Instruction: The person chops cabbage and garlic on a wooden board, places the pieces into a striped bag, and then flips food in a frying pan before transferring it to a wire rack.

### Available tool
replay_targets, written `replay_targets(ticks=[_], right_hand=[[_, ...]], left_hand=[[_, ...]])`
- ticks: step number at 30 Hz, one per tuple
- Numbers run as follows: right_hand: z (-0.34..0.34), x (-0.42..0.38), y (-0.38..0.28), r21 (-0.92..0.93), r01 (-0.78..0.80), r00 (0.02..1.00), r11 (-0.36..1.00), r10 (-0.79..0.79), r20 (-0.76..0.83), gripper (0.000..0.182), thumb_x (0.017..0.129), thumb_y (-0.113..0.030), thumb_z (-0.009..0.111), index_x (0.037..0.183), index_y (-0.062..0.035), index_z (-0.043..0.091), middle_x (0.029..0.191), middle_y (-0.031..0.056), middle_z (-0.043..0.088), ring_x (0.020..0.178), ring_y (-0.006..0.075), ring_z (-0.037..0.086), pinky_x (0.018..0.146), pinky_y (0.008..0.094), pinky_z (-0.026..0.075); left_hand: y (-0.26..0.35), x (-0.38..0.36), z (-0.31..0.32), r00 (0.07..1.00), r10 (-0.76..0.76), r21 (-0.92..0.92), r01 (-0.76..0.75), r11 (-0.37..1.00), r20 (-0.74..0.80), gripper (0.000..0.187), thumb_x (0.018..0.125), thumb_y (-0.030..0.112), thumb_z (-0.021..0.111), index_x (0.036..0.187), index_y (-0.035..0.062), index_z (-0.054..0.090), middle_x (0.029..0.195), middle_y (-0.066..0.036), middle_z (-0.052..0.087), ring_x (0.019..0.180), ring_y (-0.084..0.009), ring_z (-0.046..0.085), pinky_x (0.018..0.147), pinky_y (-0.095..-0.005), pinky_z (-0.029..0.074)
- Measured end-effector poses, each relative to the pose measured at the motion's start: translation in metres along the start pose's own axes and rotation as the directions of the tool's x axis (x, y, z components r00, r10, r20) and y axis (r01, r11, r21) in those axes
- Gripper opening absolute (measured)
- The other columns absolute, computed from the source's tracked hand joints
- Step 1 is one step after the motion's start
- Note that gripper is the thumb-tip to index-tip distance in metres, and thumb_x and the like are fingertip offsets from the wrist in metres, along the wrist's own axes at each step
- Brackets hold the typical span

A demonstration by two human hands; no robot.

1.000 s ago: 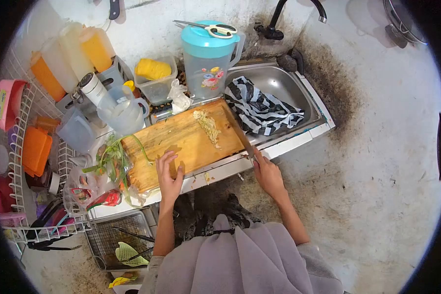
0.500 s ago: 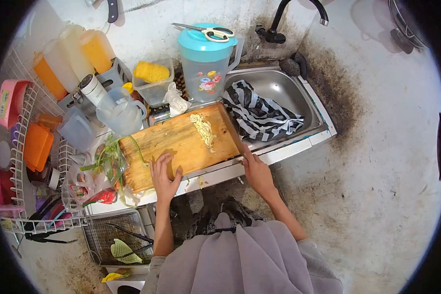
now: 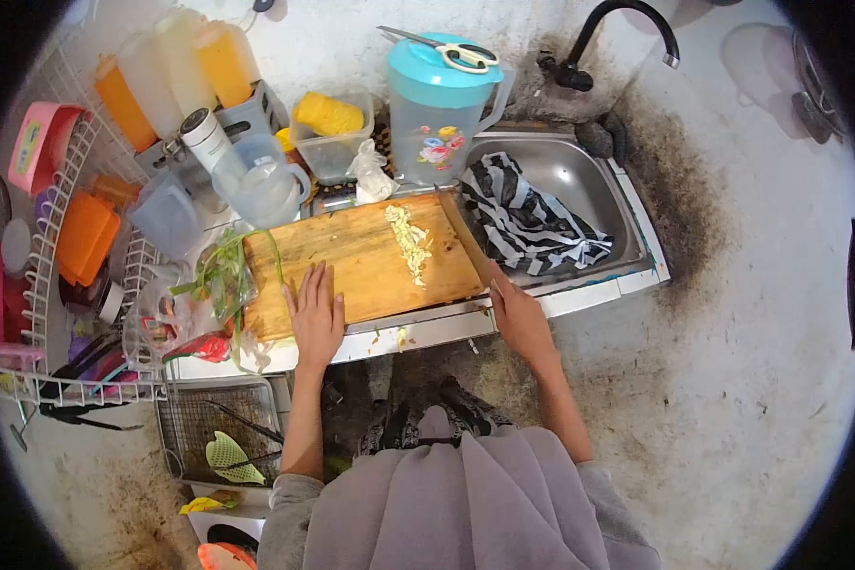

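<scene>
A wooden cutting board [image 3: 361, 271] lies on the counter edge beside the sink. A strip of pale chopped vegetable [image 3: 411, 243] sits on its right half. My left hand [image 3: 315, 318] rests flat, palm down, on the board's near left part and holds nothing. My right hand [image 3: 520, 320] grips the board's near right corner, with the fingers at the dark right edge. Whether a knife lies along that edge is unclear. Green stalks [image 3: 223, 274] lie off the board's left end.
A black-and-white striped bag [image 3: 532, 226] fills the steel sink [image 3: 589, 176] under a black tap [image 3: 627, 24]. Behind the board stand a teal-lidded jug [image 3: 437, 109] with scissors [image 3: 458, 52] on top, a tub with a yellow sponge [image 3: 328, 116] and a clear jug [image 3: 256, 188]. A white dish rack [image 3: 43, 304] is at the left.
My left hand has gone from curled to flat on the board. My right hand stays at the board's right corner. The view has shifted a little to the left.
</scene>
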State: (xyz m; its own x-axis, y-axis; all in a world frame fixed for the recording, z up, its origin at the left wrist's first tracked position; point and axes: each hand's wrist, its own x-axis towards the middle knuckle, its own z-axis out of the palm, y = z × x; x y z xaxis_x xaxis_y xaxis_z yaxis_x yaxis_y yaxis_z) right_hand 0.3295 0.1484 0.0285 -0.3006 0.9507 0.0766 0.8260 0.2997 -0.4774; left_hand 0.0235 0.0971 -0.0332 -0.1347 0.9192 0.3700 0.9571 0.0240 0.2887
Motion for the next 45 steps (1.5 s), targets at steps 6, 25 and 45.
replay_targets(ticks=[6,25,45], right_hand=[[0.011,-0.011,0.006,0.015,-0.071,0.997,0.997,0.071,-0.029,0.046,0.092,-0.014,0.046,0.137,-0.0110,0.034,0.097,0.0267,0.059,0.083,0.0432,0.059,0.069,0.0498,0.047],[0.036,-0.134,0.030,0.401,-0.272,0.944,0.875,0.324,-0.068,0.031,0.091,-0.019,0.053,0.114,0.0011,0.050,0.073,0.0114,0.056,0.056,0.0182,0.050,0.053,0.0309,0.042],[0.013,-0.199,0.065,0.265,-0.464,0.867,0.845,0.495,-0.061,0.035,0.096,-0.025,0.044,0.124,-0.0054,0.046,0.073,0.0171,0.061,0.063,0.0305,0.061,0.057,0.0365,0.046]], left_hand=[[-0.004,-0.002,0.007,0.995,0.018,0.043,-0.023,0.999,0.102,0.048,0.096,0.025,0.030,0.137,0.0000,0.033,0.147,-0.013,0.025,0.138,-0.0274,0.019,0.112,-0.0473,0.007],[0.042,-0.092,-0.017,0.956,-0.231,-0.274,0.274,0.922,0.178,0.068,0.088,0.027,0.053,0.139,-0.0025,0.020,0.146,-0.020,0.018,0.137,-0.0334,0.015,0.110,-0.0494,0.005],[0.013,-0.100,-0.026,0.971,-0.232,-0.257,0.211,0.943,-0.054,0.047,0.086,0.017,0.058,0.127,0.0022,0.040,0.132,-0.018,0.038,0.125,-0.0351,0.032,0.104,-0.0449,0.023]])
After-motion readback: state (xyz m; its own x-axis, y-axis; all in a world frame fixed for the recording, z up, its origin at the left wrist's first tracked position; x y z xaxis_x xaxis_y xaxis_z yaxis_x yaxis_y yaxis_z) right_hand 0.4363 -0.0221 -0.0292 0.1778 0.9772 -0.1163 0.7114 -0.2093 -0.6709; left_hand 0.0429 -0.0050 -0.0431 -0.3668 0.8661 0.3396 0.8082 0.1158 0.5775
